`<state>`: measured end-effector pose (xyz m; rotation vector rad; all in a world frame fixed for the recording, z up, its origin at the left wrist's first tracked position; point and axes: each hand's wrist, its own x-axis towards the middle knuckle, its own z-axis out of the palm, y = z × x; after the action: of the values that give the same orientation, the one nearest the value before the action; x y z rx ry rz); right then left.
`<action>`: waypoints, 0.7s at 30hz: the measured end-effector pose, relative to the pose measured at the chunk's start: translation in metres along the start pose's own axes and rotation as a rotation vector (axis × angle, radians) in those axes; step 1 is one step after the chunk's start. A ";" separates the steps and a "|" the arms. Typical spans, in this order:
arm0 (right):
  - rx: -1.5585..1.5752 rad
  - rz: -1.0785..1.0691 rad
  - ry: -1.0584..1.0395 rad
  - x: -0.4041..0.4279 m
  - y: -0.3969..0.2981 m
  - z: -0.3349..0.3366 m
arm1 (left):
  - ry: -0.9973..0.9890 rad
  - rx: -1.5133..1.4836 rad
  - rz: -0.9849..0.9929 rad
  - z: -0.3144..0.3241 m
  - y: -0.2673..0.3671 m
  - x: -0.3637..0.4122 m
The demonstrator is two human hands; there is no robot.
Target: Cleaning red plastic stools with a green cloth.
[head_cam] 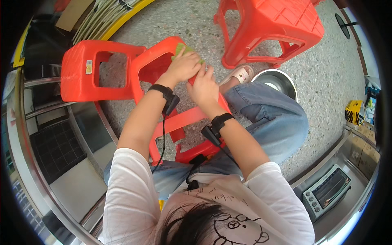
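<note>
A red plastic stool (183, 120) lies tilted in front of me, its legs and crossbar towards my body. My left hand (183, 66) presses a green cloth (181, 48) against the stool's far end, with the fingers spread over it. Close beside it, my right hand (204, 84) grips the stool's right edge; its fingertips hide part of that edge. Both wrists wear black straps with small devices and cables.
Another red stool (81, 72) stands at the left, touching the tilted one. A further red stool (272, 27) is at the upper right. A steel basin (289, 80) sits beside my knee. Metal shelving (36, 171) runs along the left; a toaster oven (327, 191) rests at the lower right.
</note>
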<state>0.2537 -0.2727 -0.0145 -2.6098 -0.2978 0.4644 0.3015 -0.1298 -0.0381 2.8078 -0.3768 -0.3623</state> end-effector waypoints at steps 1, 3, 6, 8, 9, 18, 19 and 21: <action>0.052 0.015 0.004 0.000 -0.002 -0.001 | 0.036 -0.072 0.027 0.005 0.003 -0.003; 0.079 0.018 0.023 -0.002 -0.003 0.001 | 0.075 -0.141 0.056 0.011 0.008 -0.011; 0.111 0.003 0.075 -0.009 -0.008 0.004 | 0.255 -0.255 0.062 0.017 0.010 -0.022; 0.121 -0.029 0.105 -0.013 -0.013 0.006 | 0.344 -0.421 0.009 0.021 0.006 -0.031; 0.091 -0.030 0.083 -0.010 -0.008 0.007 | 0.344 -0.422 0.008 0.019 0.011 -0.037; -0.003 -0.088 0.070 0.002 0.010 0.003 | 0.713 -0.607 -0.680 -0.039 -0.005 -0.220; -0.013 -0.083 0.071 0.000 0.003 0.002 | 0.818 -1.069 -0.813 -0.026 -0.041 -0.251; -0.029 -0.077 0.073 0.000 0.003 0.003 | 1.062 -1.101 -0.915 -0.022 -0.043 -0.274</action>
<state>0.2533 -0.2736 -0.0182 -2.6258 -0.3816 0.3398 0.0608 -0.0049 0.0253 1.5358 1.0167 0.5939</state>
